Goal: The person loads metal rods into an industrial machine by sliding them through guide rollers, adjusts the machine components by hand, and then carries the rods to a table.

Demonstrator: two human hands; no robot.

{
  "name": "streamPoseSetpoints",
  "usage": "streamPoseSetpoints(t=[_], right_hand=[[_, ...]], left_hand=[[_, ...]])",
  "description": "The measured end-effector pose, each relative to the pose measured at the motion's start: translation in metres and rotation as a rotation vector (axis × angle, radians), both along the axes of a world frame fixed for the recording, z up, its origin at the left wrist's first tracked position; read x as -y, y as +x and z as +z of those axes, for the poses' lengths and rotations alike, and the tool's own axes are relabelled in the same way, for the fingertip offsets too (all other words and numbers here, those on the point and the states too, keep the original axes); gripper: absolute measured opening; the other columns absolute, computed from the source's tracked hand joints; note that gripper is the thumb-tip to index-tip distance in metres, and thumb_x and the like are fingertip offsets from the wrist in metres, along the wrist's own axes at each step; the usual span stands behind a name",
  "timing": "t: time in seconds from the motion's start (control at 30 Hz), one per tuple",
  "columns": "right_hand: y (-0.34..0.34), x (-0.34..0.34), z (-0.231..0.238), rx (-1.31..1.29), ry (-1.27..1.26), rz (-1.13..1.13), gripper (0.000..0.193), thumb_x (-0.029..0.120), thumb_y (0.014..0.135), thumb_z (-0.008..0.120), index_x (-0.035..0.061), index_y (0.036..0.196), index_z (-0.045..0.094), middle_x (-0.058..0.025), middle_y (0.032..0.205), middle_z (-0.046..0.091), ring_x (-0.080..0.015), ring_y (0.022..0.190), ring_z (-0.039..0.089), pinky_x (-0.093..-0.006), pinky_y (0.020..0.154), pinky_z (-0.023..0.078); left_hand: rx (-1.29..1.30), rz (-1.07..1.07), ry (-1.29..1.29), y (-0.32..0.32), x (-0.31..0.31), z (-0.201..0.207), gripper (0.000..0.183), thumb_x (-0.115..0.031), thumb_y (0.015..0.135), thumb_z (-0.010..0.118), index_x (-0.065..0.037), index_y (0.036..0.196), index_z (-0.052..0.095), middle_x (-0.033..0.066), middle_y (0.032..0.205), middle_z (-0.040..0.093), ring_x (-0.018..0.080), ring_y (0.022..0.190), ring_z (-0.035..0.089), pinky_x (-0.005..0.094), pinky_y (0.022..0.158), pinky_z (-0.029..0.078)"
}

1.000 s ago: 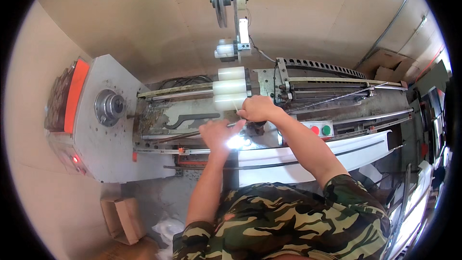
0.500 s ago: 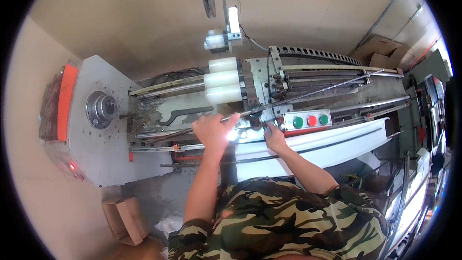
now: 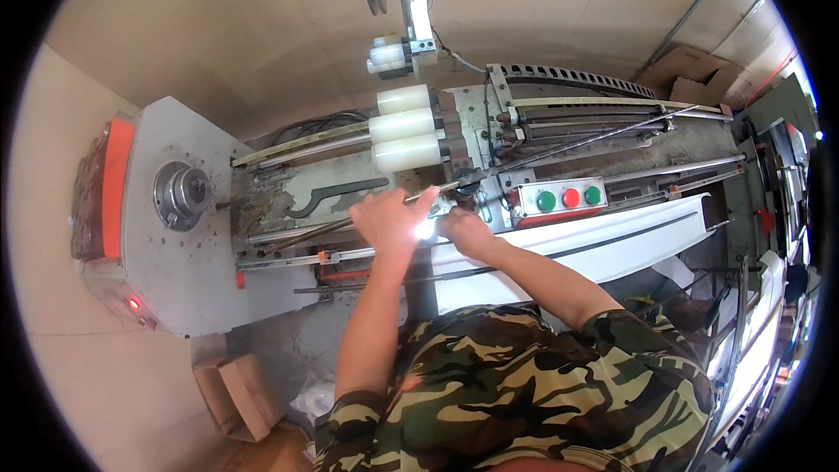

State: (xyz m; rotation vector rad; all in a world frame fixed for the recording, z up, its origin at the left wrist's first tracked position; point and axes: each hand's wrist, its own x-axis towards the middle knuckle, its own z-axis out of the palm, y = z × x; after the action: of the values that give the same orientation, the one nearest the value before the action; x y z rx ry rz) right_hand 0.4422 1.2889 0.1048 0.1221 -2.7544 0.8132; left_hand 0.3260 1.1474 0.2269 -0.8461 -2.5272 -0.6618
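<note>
A long thin metal rod (image 3: 577,147) runs slantwise across the machine, from its lower left to its upper right. My left hand (image 3: 382,218) is closed round the rod left of the carriage (image 3: 472,135), thumb pointing along it. Just to its right, my right hand (image 3: 468,232) is curled with fingertips at a small shiny metal part below the rod; what they hold is hidden. A bright light glares between the hands. Behind the left hand lies a dark hook spanner (image 3: 345,190). White rollers (image 3: 402,127) stand beyond it.
The headstock with a round chuck (image 3: 183,196) stands at left. A button box (image 3: 559,199) with green and red buttons sits right of my hands. A white trough (image 3: 577,260) runs along the front. A cardboard box (image 3: 249,393) lies on the floor at lower left.
My right hand has moved left from beside the button box to a spot near my left hand. The left hand keeps its hold on the rod. The whole view has shifted slightly.
</note>
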Motion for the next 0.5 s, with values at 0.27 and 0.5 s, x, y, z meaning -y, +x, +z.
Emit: streamPoseSetpoints(t=[0.27, 0.5], right_hand=[[0.006, 0.009, 0.050, 0.233, -0.764, -0.357, 0.013, 0.004, 0.081, 0.079, 0.0030, 0.086, 0.067, -0.0056, 0.077, 0.069, -0.0181, 0.066, 0.065, -0.0345, 0.063, 0.053], [0.009, 0.008, 0.091, 0.327, -1.577, -0.535, 0.030, 0.001, 0.080, 0.083, 0.0036, 0.092, 0.056, -0.0048, 0.074, 0.062, -0.0113, 0.060, 0.056, -0.0241, 0.052, 0.043]], left_hand=[[0.513, -0.176, -0.124, -0.006, -0.011, 0.028, 0.046, -0.055, 0.089, 0.067, -0.015, 0.110, 0.078, 0.0144, 0.092, 0.076, 0.0351, 0.092, 0.071, 0.0476, 0.086, 0.051], [0.653, -0.332, -0.288, -0.029, -0.005, 0.040, 0.050, -0.047, 0.091, 0.068, -0.015, 0.129, 0.070, 0.0124, 0.098, 0.077, 0.0322, 0.094, 0.072, 0.0434, 0.084, 0.055]])
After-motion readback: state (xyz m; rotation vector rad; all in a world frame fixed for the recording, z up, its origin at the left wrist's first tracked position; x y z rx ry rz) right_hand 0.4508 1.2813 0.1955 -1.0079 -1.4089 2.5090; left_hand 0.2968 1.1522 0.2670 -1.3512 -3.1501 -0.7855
